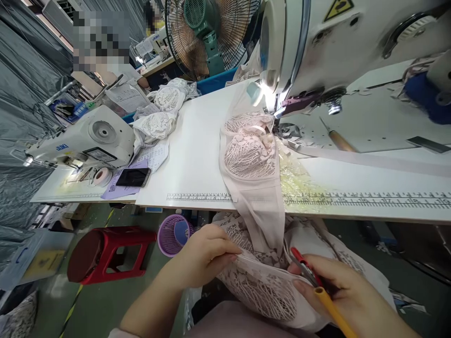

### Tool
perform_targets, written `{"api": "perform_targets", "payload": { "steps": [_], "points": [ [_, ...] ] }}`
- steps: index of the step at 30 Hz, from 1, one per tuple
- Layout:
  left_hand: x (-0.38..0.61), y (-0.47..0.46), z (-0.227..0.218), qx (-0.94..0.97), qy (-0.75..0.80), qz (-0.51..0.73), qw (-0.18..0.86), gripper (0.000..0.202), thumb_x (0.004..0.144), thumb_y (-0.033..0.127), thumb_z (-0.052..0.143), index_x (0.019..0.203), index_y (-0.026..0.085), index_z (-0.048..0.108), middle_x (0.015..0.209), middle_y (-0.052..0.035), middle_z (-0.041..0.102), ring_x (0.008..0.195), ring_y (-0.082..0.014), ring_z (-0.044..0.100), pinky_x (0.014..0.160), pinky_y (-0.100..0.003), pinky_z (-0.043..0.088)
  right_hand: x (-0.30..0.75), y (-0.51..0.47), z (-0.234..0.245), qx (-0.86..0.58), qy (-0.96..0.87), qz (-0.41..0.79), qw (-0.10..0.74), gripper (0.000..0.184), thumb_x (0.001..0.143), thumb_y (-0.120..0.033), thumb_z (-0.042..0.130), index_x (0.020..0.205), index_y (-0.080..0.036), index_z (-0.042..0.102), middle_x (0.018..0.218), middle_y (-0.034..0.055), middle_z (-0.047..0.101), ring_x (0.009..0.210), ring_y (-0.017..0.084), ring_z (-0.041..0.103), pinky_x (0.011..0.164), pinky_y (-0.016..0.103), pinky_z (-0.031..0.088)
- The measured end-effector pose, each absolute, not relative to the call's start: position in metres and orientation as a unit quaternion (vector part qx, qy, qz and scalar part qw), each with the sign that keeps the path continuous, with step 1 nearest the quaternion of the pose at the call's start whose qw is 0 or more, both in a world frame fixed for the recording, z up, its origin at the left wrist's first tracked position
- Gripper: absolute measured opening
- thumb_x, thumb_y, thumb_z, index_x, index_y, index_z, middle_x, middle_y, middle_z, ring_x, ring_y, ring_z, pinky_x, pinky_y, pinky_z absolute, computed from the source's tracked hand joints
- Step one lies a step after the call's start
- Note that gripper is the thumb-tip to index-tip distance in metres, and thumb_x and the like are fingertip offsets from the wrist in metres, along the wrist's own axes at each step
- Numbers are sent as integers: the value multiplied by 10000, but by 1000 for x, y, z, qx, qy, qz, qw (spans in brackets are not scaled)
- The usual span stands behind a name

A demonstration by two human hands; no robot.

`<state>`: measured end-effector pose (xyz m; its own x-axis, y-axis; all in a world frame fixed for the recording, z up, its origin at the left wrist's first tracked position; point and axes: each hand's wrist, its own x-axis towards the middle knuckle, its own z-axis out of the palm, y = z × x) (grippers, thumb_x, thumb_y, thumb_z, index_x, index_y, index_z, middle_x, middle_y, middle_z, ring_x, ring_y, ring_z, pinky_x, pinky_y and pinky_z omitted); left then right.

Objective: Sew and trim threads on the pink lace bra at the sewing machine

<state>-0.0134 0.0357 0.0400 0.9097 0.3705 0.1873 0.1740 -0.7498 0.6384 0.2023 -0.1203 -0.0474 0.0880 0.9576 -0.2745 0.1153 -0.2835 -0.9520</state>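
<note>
Seemingly midway, my left hand (206,256) pinches lace fabric (260,291), my right hand (340,291) grips red-handled snips (299,256), and a lace bra (250,157) at the sewing machine (338,42) looks unfinished.

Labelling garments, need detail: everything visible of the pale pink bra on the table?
The bra is pale pink, with rounded lace cups and smooth, cloth-like bands. It lies on the white table, one side by the needle area of the sewing machine. A band crosses the printed ruler and droops over the edge; whether it joins the lace cloth below is unclear.
</note>
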Motion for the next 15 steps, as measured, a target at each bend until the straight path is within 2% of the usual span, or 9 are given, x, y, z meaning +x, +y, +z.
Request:
{"api": "perform_targets", "payload": {
  "steps": [4,7,11,15],
  "points": [
    [-16,33,35,883,174,170,400,144,946,232,526,919,174,655,761,-44,652,733,-144,598,817,-299,488,198,-123,-47,-633,-402,471,465,330,780,-494,650,626,-207,597,641,12,538,599,179,502,530,262,474],
    [-23,30,28,827,252,154,479,146,900,308,600,870,170,633,779,-44,644,750,-154,603,831,-310,487,203,-123,-44,-633,-438,447,456,333,768,-487,681,607,-213,579,627,6,527,582,173,505,520,251,471],
    [-28,25,16,739,348,151,557,267,837,423,661,857,163,604,811,-45,614,822,-180,591,821,-319,475,211,-124,-40,-623,-479,464,410,283,781,-450,689,666,-204,612,632,-1,534,588,167,506,532,247,467],
    [-18,16,7,649,373,210,629,341,783,461,711,835,158,563,804,-32,566,808,-167,565,779,-312,465,205,-133,-52,-642,-429,441,458,294,800,-502,661,732,-216,640,625,4,573,554,170,519,500,252,479]
  ]
}}
